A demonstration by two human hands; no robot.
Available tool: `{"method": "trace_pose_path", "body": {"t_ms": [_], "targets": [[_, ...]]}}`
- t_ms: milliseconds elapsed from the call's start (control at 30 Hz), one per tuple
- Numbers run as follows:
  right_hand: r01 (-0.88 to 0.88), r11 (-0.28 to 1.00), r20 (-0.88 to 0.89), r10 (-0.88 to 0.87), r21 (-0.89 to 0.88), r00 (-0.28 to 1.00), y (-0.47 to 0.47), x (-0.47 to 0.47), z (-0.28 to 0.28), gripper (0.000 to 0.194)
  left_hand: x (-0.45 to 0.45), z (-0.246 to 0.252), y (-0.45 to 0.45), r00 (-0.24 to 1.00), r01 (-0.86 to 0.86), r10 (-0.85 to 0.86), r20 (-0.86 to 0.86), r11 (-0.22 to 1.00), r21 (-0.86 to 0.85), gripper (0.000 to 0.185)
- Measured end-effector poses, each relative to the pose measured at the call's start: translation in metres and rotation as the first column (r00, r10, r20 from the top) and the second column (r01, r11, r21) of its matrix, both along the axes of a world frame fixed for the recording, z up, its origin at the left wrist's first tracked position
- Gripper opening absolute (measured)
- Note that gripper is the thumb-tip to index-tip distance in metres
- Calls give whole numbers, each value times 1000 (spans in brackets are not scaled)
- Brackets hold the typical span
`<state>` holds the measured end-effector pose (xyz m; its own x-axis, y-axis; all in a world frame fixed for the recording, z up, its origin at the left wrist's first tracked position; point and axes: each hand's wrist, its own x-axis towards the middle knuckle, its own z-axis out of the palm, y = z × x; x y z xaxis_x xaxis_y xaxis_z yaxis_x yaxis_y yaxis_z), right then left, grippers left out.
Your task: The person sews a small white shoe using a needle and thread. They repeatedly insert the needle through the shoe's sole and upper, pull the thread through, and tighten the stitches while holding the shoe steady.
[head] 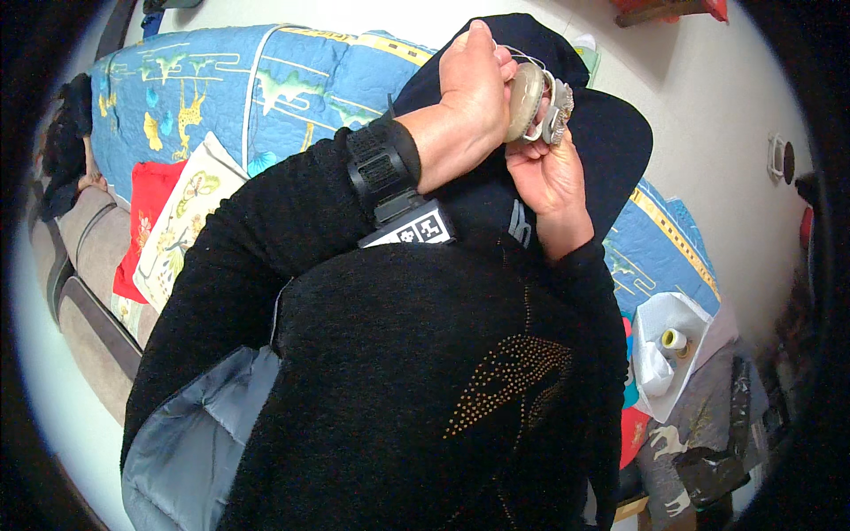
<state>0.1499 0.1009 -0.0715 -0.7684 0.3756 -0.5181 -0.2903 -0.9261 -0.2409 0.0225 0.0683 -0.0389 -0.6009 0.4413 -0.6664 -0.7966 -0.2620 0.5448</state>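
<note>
A pale beige sandal with a smooth sole and glittering, stone-like trim on its strap is held up above my lap, over black trousers. My left hand is curled against the sole's left side, thumb pointing up and fingertips at the sandal's upper edge. From those fingertips a thin pale strand loops over towards the strap; whether it is thread or part of the sandal is unclear. My right hand grips the sandal from below, its fingers partly hidden behind the strap. A black band with a marker block circles my left wrist.
A blue patterned quilted cover spreads beyond my knees. At the left lie a red cushion and a white embroidered cushion, near another person in dark clothing. A white bag with a small roll stands at the right.
</note>
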Motion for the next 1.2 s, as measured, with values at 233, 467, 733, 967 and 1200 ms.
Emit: {"method": "trace_pose_path", "body": {"t_ms": [233, 467, 733, 967, 1200], "targets": [[-71, 997, -151, 66, -28, 986, 8, 4, -18, 33, 5, 8, 1, 975, 86, -87, -206, 996, -12, 29], [59, 989, 54, -67, 138, 996, -2, -6, 1, 20, 6, -2, -5, 949, 132, -136, -284, 991, -33, 30], [-183, 914, 62, 172, 363, 983, 12, 14, 11, 19, -8, -10, -17, 948, 112, -176, 265, 965, 239, 47], [13, 989, -273, 28, 146, 962, 3, 20, 7, 29, -23, -30, -33, 871, -47, -250, 423, 814, 579, 47], [109, 984, -244, -142, -143, 959, 6, 15, 7, 20, -25, -43, -37, 761, -134, -293, 578, 802, 582, 41]]}}
